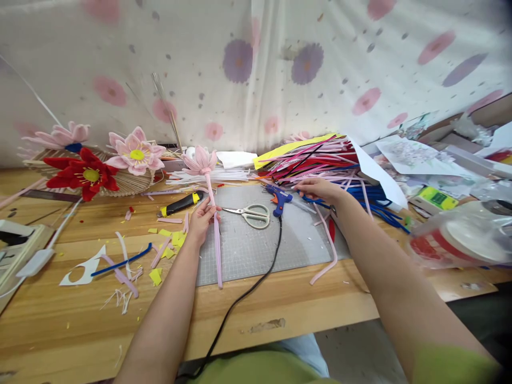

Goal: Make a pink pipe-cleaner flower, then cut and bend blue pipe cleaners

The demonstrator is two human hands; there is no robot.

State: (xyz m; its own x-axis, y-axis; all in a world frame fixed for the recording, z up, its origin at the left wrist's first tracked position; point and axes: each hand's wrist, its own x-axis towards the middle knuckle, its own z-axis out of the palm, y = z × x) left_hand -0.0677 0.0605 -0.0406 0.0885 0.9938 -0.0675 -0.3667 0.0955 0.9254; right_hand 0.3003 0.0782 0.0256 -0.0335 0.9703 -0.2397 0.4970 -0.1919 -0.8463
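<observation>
My left hand is closed round the stem of a pink pipe-cleaner flower, which stands upright with its stem reaching down over the grey cutting mat. At the right, the fingers of my right hand are closed at the ends of some blue pipe cleaners; how many they grip is hidden. Between my hands lie open-handled scissors and a blue hot glue gun with a black cord. A loose pink pipe cleaner lies below my right hand.
Finished red and pink flowers stand at the left, near a power strip. A yellow-black utility knife and yellow scraps lie left of the mat. Coloured pipe cleaners and a plastic tub are at the right.
</observation>
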